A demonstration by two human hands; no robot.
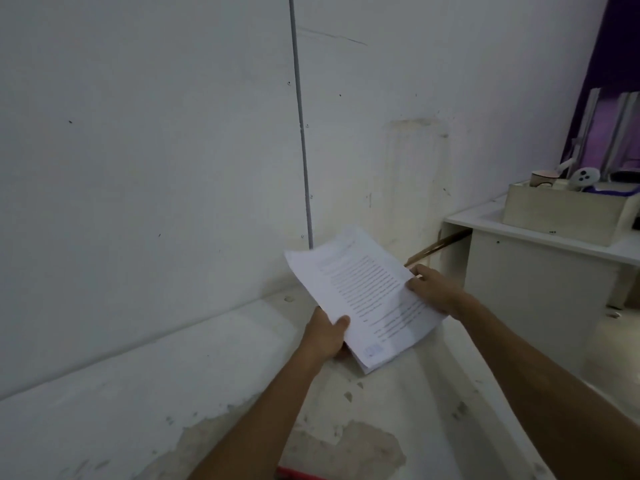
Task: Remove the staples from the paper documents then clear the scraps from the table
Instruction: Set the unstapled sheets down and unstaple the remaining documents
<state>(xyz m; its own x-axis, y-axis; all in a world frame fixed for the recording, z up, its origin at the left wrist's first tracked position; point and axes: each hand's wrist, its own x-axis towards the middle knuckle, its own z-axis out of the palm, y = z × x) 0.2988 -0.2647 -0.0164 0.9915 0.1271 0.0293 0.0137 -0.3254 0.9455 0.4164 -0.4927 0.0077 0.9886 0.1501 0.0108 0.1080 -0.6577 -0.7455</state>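
Both hands hold one stack of papers (363,299) in the air, above the floor (381,427) and in front of the white wall (156,168). The stack is tilted, printed side up, with the text lines running diagonally. Whether any staple is in it: too small to tell.

Left hand (327,336) grips the stack's near left edge: thumb on top of the top sheet, the other fingers curled underneath and hidden.

Right hand (434,289) grips the right edge: fingers (417,270) curled over the edge onto the page, pressed close together. Its thumb is out of sight.

White desk (485,223) sits to the right, well apart from the papers. On it is a pale box (561,216) holding small items; a round cup-like thing and a white gadget with dark dots show, the rest is blurred. A purple curtain (609,64) hangs behind it.

A thin grey pipe (301,133) runs down the wall just behind the papers. A brown stick (440,245) leans under the desk's edge. The floor has patchy worn paint. A red object (301,474) is cut off at the bottom edge, below the left forearm.
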